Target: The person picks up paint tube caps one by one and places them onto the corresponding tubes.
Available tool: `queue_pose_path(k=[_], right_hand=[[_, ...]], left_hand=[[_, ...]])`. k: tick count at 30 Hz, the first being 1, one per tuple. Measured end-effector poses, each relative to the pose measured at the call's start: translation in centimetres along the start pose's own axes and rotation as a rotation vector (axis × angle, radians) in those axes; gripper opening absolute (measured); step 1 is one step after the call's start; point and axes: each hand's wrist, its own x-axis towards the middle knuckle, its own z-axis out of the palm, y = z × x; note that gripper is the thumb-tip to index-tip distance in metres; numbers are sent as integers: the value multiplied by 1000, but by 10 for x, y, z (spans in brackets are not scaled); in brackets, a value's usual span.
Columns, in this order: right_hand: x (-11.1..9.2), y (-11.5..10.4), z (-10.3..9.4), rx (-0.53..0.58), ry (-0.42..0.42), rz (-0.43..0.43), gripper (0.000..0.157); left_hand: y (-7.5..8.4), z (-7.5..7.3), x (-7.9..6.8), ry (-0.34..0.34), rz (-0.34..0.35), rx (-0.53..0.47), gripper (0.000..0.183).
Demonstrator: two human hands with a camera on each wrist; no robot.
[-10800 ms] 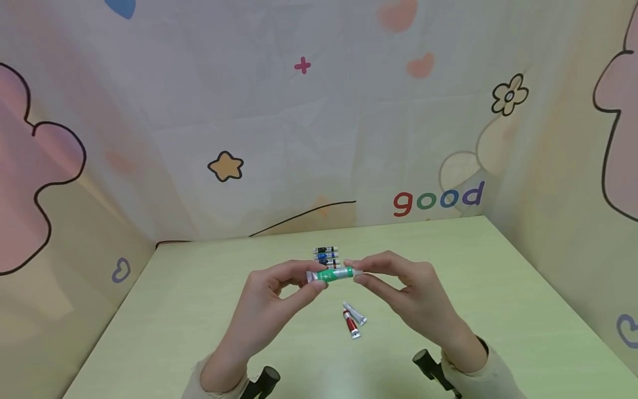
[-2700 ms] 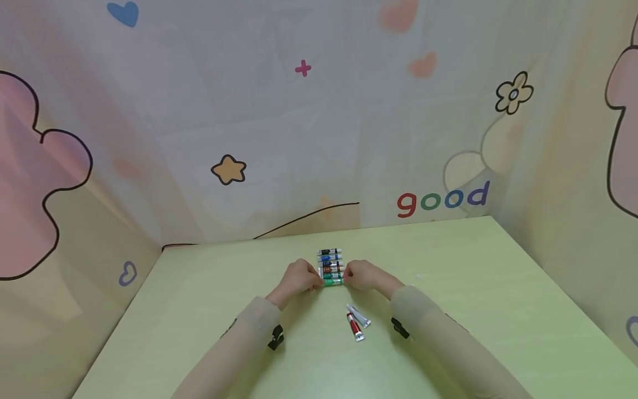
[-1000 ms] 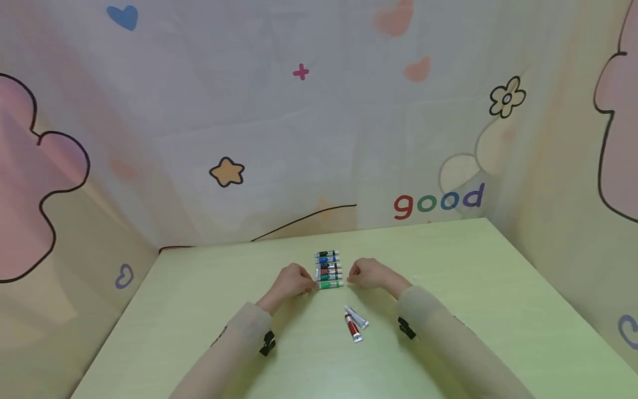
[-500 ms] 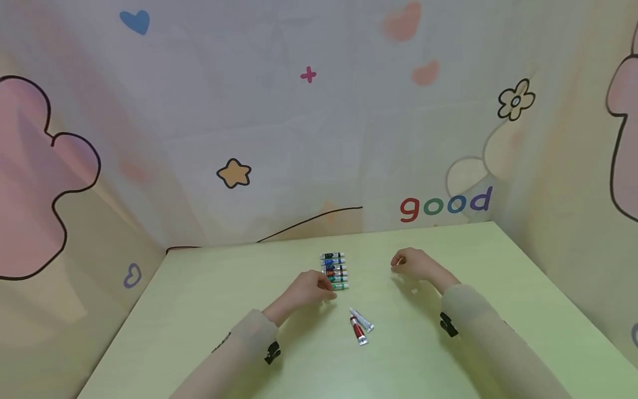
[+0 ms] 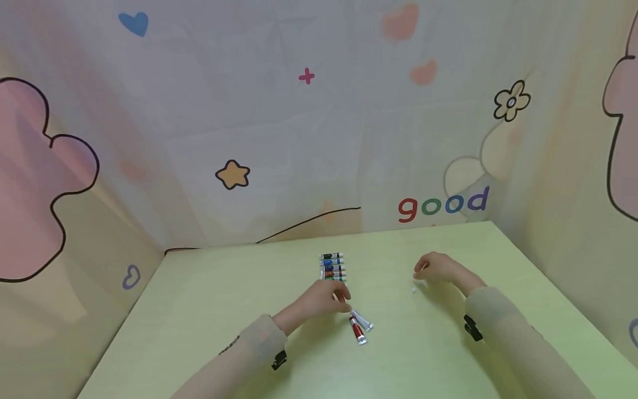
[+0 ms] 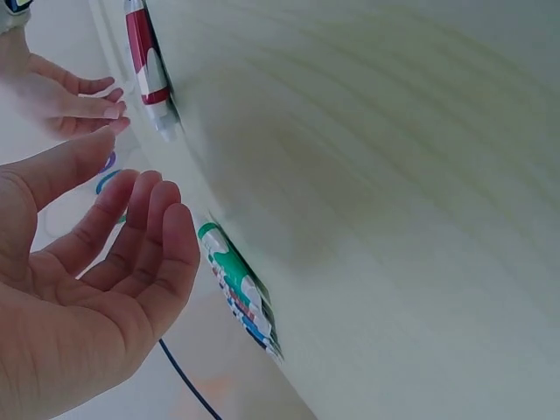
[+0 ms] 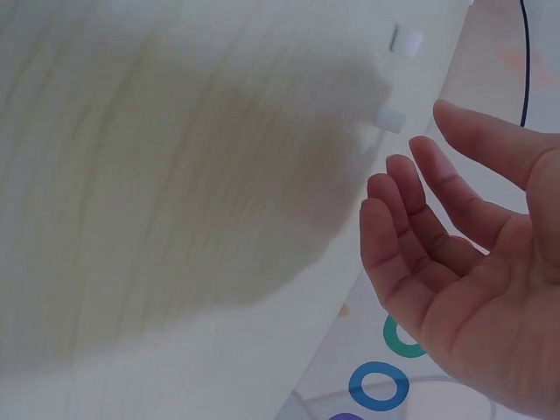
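My left hand (image 5: pixel 324 299) hovers with loosely bent fingers, its fingertips right by the capped end of a white paint tube (image 5: pixel 363 320). A red paint tube (image 5: pixel 356 331) lies against that one, near the middle of the table. Behind the hand is a row of several small paint tubes (image 5: pixel 332 262); the green paint tube (image 6: pixel 229 258) at its near end shows in the left wrist view but is hidden by the hand in the head view. My right hand (image 5: pixel 441 269), off to the right, holds nothing, fingers relaxed above two small white pieces (image 7: pixel 391 119) on the table.
The pale green table (image 5: pixel 209 310) has a printed cloth backdrop (image 5: pixel 279 138) along its back edge, and cloth panels stand at both sides. A dark camera mount (image 5: pixel 473 328) is strapped to each wrist.
The green tube, first held in both hands, now lies in the row. Both hands have let go; the left came nearer toward the loose tubes, while the right moved away rightward.
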Motion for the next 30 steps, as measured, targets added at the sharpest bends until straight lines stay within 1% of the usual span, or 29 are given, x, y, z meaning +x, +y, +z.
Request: queue_pose_path(k=[2,5,11,14,18,21,25,30], right_hand=[[0,1,2,-6,-16,8,21],[0,3,6,-9,-15,3,18],[2,5,13,-30,-21,21,14],[3,6,13,-43,-7,15,10],[4,4,13,-46,6,7,6],[5,3,14,-45,1,21,6],[5,3,14,-41,-10,42,6],[7,1,12,-16,-14,68,7]], left_hand=[[0,2,0,2,5,7,20],[0,5,1,4,14,16,20],[-1,11,3,-42,45,37,18],[-3,13,5,-67,47,4,18],[-7,15,8,-103,21,-65,18],[-9,16,10,-114,18,-76,17],[-10,16,12,-138,41,-57,13],[-12,12,12,-156,62,-12,10]])
